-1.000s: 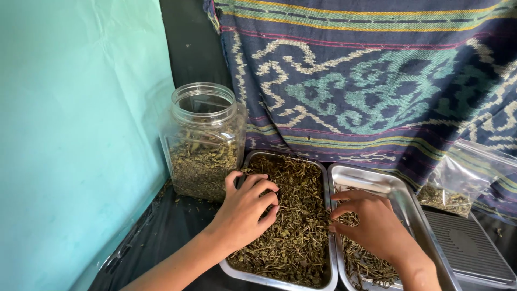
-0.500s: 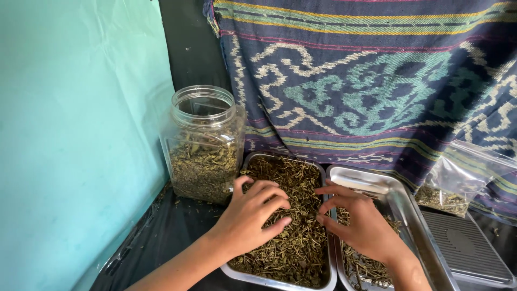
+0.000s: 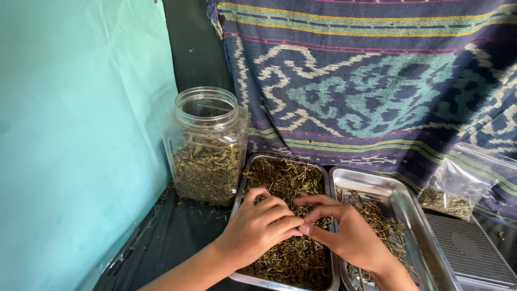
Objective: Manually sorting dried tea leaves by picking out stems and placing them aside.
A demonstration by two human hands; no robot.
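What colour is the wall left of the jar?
Turquoise wall, beside the clear jar; head view.

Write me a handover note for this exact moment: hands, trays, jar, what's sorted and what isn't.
Left hand: palm down on the dried herb in the left metal tray, fingers curled into it.
Right hand: reaching across from the right tray, fingertips meeting the left hand's over the left tray.
Left tray is heaped nearly full; right tray holds only a thin scatter of stems, much bare metal.
Clear jar, lid off, about half full, stands behind-left of the trays.
Plastic bag with a little herb lies far right.
Most material remains in the left tray.
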